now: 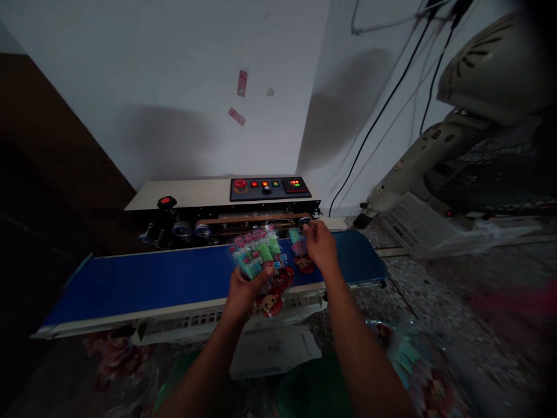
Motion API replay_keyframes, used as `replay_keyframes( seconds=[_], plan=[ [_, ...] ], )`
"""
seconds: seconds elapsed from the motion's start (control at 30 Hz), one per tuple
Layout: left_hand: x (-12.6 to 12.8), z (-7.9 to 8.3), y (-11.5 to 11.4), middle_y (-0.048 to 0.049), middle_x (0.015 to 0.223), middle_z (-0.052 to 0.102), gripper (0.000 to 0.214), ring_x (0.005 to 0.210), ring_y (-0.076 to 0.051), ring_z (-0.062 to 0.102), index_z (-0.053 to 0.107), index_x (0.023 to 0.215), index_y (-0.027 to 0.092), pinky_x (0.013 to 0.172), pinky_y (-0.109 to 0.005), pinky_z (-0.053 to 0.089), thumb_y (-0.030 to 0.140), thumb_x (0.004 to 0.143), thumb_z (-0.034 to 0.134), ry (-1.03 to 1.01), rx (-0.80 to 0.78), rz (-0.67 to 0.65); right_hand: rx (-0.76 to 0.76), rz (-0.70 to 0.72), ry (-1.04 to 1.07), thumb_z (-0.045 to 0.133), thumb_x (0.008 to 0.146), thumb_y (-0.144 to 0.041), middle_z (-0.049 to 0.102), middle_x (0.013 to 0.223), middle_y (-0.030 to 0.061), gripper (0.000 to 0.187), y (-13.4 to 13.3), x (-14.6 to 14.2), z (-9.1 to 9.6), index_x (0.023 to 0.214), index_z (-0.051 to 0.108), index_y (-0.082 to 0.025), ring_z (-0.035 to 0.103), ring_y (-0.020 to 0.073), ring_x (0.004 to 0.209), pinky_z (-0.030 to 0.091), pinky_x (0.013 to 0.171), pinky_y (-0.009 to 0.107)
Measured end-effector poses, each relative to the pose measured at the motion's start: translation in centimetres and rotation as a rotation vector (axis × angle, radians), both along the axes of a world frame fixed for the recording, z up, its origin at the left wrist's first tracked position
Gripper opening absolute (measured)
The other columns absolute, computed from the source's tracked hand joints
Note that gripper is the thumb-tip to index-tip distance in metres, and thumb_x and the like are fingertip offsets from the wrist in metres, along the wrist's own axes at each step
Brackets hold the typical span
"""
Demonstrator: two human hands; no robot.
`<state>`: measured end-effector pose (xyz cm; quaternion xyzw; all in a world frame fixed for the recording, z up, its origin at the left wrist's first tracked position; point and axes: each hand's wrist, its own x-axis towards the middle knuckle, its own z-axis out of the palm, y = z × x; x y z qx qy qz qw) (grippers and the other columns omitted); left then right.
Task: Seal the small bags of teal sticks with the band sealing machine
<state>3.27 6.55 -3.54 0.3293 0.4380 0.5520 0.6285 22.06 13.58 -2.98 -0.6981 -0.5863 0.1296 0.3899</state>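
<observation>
My left hand is closed around a bunch of small clear plastic packets, with green and blue strips inside and red-haired doll-face figures at their lower ends. Just right of the bunch, my right hand pinches the upper edge of a single packet of the same kind, its red-haired figure hanging toward me. Both hands are above the blue conveyor belt, close to the front of a band sealing machine. The fingertips of my right hand are near the machine's right-hand roller.
A control panel with a red stop button and lit digits tops the machine. More packets lie low on the right, and bagged red figures at lower left. A white crate and a large grey machine stand on the right.
</observation>
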Motion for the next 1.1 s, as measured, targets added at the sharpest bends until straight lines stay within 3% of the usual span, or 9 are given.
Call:
replay_keyframes(
  seconds=[0.13,0.23,0.33,0.53,0.67,0.73,0.8,0.97,1.1],
  plan=[
    [0.0,0.2,0.1,-0.0109,0.097,0.071,0.048,0.085,-0.025,0.067,0.063,0.102,0.012,0.078,-0.037,0.053,0.030,0.060,0.078,-0.022,0.031,0.025,-0.094,0.559,0.394,0.042,0.087,-0.046,0.067,0.098,0.0027,0.038,-2.2,-2.1,1.7,0.106,0.063,-0.021,0.059,0.0169,0.094,0.045,0.082,0.028],
    [0.1,0.4,0.0,-0.0107,0.099,0.070,0.049,0.086,-0.025,0.067,0.062,0.105,0.012,0.081,-0.038,0.052,0.029,0.061,0.077,-0.047,0.026,0.010,-0.125,0.682,0.487,0.051,0.082,-0.044,0.068,0.087,-0.0004,0.031,-2.7,-3.1,1.8,0.094,0.068,-0.020,0.060,0.0166,0.086,0.046,0.077,0.028],
    [0.2,0.5,0.0,-0.0110,0.096,0.071,0.048,0.087,-0.026,0.067,0.064,0.101,0.011,0.081,-0.039,0.052,0.030,0.060,0.078,-0.043,0.014,0.014,-0.080,0.577,0.530,0.055,0.080,-0.042,0.069,0.085,-0.0001,0.028,-2.6,-3.6,1.5,0.091,0.070,-0.020,0.062,0.0177,0.083,0.047,0.076,0.029],
    [0.0,-0.1,0.4,-0.0102,0.098,0.071,0.042,0.091,-0.025,0.066,0.066,0.096,0.013,0.080,-0.036,0.052,0.028,0.059,0.078,-0.073,0.018,0.088,0.122,0.413,0.478,0.045,0.087,-0.042,0.063,0.114,0.0014,0.035,-3.0,-4.8,2.1,0.110,0.063,-0.024,0.056,0.0186,0.108,0.042,0.093,0.032],
    [-0.3,-0.3,0.4,-0.0080,0.088,0.073,0.037,0.078,-0.022,0.068,0.068,0.091,0.013,0.072,-0.032,0.054,0.027,0.059,0.079,-0.039,-0.026,0.098,0.202,0.209,0.412,0.039,0.089,-0.045,0.068,0.088,0.0026,0.037,-3.0,-3.5,2.7,0.104,0.062,-0.022,0.061,0.0161,0.080,0.047,0.070,0.025],
    [-0.4,-0.2,0.4,-0.0076,0.083,0.073,0.036,0.074,-0.022,0.068,0.069,0.088,0.013,0.068,-0.031,0.054,0.028,0.057,0.079,-0.022,-0.056,0.094,0.232,0.032,0.306,0.036,0.089,-0.047,0.065,0.075,0.0020,0.039,-2.7,-1.3,2.3,0.100,0.061,-0.019,0.058,0.0150,0.067,0.044,0.062,0.024],
    [-0.4,0.0,0.3,-0.0076,0.081,0.073,0.037,0.072,-0.023,0.068,0.070,0.086,0.013,0.066,-0.032,0.054,0.029,0.055,0.081,-0.017,-0.072,0.095,0.244,-0.127,0.137,0.035,0.089,-0.045,0.064,0.075,0.0032,0.040,-2.1,1.6,1.4,0.096,0.062,-0.017,0.056,0.0156,0.068,0.041,0.063,0.025],
    [-0.3,0.0,0.3,-0.0073,0.083,0.073,0.038,0.074,-0.022,0.068,0.069,0.087,0.014,0.067,-0.031,0.054,0.030,0.055,0.080,-0.015,-0.050,0.092,-0.094,-0.349,-0.207,0.036,0.087,-0.034,0.065,0.075,0.0091,0.036,-1.0,6.7,-1.6,0.091,0.065,-0.014,0.057,0.0196,0.071,0.037,0.063,0.027],
    [-0.3,-0.3,0.3,-0.0072,0.082,0.073,0.034,0.074,-0.021,0.067,0.069,0.087,0.013,0.066,-0.029,0.053,0.030,0.059,0.078,0.035,-0.022,0.046,-0.265,-0.361,-0.292,0.035,0.087,-0.031,0.066,0.078,0.0121,0.035,-0.4,5.7,-2.4,0.095,0.065,-0.015,0.060,0.0208,0.073,0.037,0.061,0.028]
  ],
)
